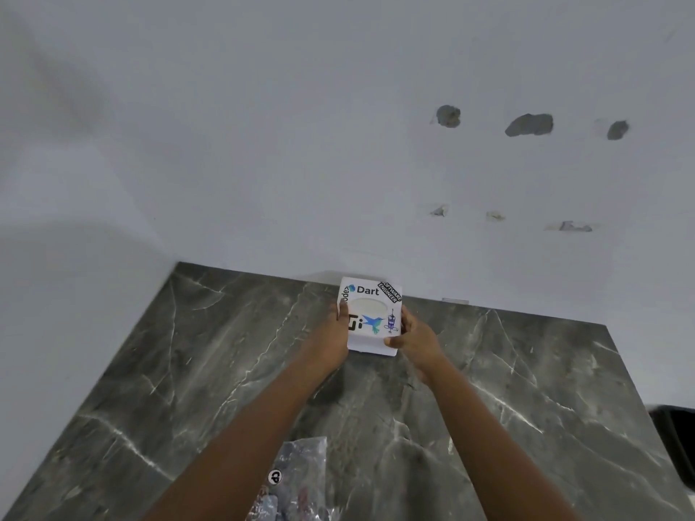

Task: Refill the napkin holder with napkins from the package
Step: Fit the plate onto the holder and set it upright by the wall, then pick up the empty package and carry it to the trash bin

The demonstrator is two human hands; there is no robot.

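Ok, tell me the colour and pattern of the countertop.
Dark grey marble with white veins, seen in the head view.

I see both hands on the white napkin holder (372, 315) at the counter's (188, 370) far edge by the wall: left hand (336, 332) on its left side, right hand (415, 338) on its right. Clear plastic package (301, 479) lies near, between the forearms.

My napkin holder (370, 314) is a white box with stickers on top and an oval hole showing white napkin. It sits far back by the wall. The shiny clear package (297, 479) lies crumpled near me.
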